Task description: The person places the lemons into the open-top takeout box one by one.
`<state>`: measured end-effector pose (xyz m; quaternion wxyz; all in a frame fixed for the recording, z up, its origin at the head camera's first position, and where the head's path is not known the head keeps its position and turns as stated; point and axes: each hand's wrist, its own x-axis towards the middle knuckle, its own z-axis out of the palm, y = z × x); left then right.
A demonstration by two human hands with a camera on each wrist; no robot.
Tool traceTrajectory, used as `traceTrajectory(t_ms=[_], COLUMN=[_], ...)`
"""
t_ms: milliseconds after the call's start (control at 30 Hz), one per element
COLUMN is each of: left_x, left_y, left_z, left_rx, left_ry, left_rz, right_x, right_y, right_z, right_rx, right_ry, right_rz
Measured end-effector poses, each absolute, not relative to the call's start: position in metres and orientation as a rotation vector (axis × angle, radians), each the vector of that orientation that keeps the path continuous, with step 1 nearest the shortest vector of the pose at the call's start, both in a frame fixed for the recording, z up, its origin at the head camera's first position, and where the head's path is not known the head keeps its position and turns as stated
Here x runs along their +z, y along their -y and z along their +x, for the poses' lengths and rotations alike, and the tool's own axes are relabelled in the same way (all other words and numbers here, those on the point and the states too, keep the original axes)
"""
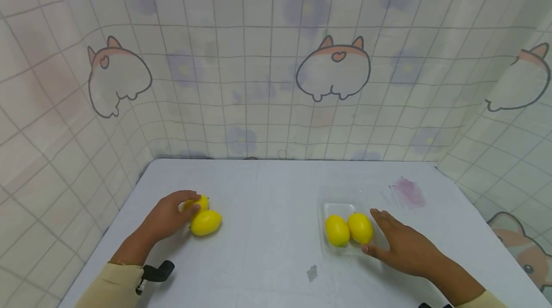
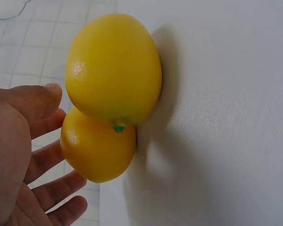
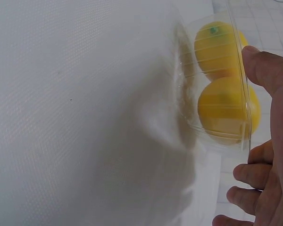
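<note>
My left hand (image 1: 170,214) reaches over the farther of two yellow lemons (image 1: 203,201) on the left side of the table. Its thumb and fingers are loosely bent beside that lemon, and I cannot tell whether they touch it. The nearer lemon (image 2: 114,68) lies against it, a green tip showing in the left wrist view. On the right, a clear plastic container (image 1: 345,209) holds two more lemons, one at left (image 1: 337,231) and one at right (image 1: 360,228). My right hand (image 1: 409,248) is at the container's right side, fingers extended, thumb close to the rim in the right wrist view.
A white cover lies over the table (image 1: 267,231). A pinkish stain (image 1: 409,192) marks it behind the right hand, and a small grey patch (image 1: 312,273) is near the front. Curtains (image 1: 271,121) with a grid pattern and cartoon animals enclose the back and sides.
</note>
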<state>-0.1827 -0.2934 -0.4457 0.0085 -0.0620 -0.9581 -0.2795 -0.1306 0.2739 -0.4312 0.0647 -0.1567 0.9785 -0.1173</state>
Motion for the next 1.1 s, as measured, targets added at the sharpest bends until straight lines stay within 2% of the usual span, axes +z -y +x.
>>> traceTrajectory(t_ms=[1100], left_x=[-0.439], left_y=[0.307], left_z=[-0.187], left_rx=[-0.796], left_ry=[3.075], left_rz=[-0.23], right_x=[-0.434], right_y=[-0.276], right_z=[-0.131], right_rx=[-0.386], right_ry=[-2.949], right_rz=[-0.474])
